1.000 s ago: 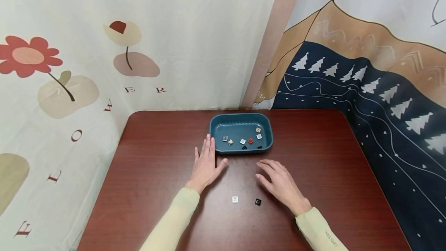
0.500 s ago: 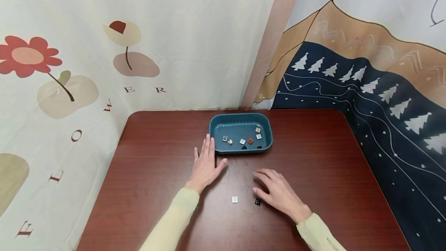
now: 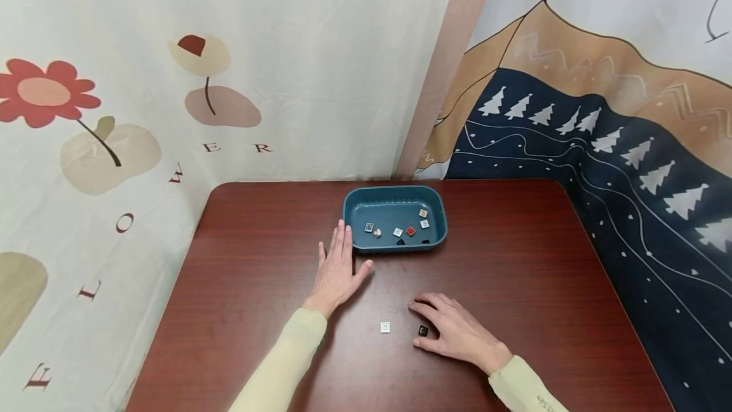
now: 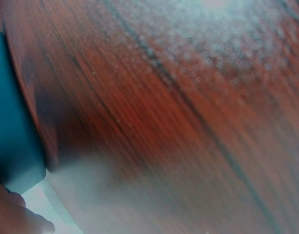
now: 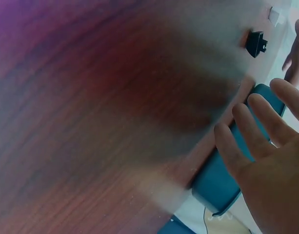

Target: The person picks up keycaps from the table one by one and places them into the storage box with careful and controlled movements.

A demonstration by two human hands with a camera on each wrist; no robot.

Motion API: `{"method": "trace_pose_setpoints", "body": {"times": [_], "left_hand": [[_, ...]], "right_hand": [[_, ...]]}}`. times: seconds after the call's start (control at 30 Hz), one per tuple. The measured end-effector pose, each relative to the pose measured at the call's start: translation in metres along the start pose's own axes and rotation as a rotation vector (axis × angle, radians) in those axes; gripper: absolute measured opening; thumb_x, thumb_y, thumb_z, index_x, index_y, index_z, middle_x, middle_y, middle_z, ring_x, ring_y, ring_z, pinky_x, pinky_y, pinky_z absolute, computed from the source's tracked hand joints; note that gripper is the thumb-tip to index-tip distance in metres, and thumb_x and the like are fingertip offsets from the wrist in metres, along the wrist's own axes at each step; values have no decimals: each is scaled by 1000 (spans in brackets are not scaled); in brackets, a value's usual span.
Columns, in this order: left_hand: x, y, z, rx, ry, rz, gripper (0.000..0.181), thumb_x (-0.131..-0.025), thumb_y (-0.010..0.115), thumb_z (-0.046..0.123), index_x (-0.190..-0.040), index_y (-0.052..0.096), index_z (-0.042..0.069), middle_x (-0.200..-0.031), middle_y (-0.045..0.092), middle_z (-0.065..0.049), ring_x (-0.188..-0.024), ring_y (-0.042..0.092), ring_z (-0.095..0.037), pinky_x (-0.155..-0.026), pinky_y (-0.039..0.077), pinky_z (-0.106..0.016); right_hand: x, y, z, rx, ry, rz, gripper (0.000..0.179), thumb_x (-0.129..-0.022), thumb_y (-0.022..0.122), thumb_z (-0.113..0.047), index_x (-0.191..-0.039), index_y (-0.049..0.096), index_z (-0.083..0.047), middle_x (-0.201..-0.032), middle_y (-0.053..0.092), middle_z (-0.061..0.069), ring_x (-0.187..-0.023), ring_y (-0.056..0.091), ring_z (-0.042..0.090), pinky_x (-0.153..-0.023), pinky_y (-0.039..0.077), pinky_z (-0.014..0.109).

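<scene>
A black keycap (image 3: 423, 330) lies on the table between the thumb and fingers of my right hand (image 3: 460, 332). Those fingers are spread, and in the right wrist view a gap shows between them and the black keycap (image 5: 255, 44). Left of it sits a white keycap (image 3: 386, 327). My left hand (image 3: 334, 278) lies with straight fingers against the left side of a teal tray (image 3: 389, 208), thumb stretched out to the right. Inside the tray are several small keycaps, including a red one (image 3: 410, 231) and a grey one (image 3: 369, 227).
The brown table (image 3: 257, 240) reaches back to a pale curtain (image 3: 320, 68) printed with flowers and letters. A dark blue cloth with white trees (image 3: 572, 145) hangs along the right. The tray stands near the table's back edge.
My right hand has come toward me and slightly left, down to the black keycap, and its thumb and fingers have parted around it. The left hand and tray have stayed put.
</scene>
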State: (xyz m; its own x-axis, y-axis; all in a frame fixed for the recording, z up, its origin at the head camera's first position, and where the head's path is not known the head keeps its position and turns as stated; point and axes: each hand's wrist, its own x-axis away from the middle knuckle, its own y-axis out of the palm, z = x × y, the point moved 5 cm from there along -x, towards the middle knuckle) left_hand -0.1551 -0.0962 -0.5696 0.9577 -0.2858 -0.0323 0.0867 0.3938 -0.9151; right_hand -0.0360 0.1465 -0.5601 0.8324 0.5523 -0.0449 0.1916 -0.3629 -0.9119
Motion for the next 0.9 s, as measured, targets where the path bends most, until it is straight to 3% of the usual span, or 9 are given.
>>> {"method": "trace_pose_setpoints", "body": {"times": [0.27,0.5,0.63,0.9], "left_hand": [[1,0,0,1,1,-6,96,-102,47,62,-166,9,2,-174,-7,-8,-160,5,-29,-123,9,-64],[1,-1,0,8,6,12,95,-101,49,60,-165,12,1,-174,-3,-10,-159,8,-31,-122,11,-65],[1,0,0,9,-6,-17,96,-102,47,62,-166,8,3,-174,-8,-7,-160,3,-28,-123,7,-63],[1,0,0,3,0,-10,96,-101,48,61,-166,8,2,-174,-7,-8,-160,5,-30,-123,8,-63]], "right_hand": [[3,5,-1,42,-73,21,50,-87,82,-41,-129,72,-18,-130,62,-1,-115,58,16,-99,51,42],[5,7,0,44,-130,76,31,-87,85,-29,-115,77,-20,-109,60,-8,-99,57,10,-89,53,32],[6,6,1,22,-136,79,25,-86,85,-23,-110,77,-20,-101,57,-11,-92,56,7,-82,53,28],[4,4,1,-5,-105,48,18,-90,81,-15,-108,77,-15,-97,63,-8,-88,61,6,-78,56,26]]}}
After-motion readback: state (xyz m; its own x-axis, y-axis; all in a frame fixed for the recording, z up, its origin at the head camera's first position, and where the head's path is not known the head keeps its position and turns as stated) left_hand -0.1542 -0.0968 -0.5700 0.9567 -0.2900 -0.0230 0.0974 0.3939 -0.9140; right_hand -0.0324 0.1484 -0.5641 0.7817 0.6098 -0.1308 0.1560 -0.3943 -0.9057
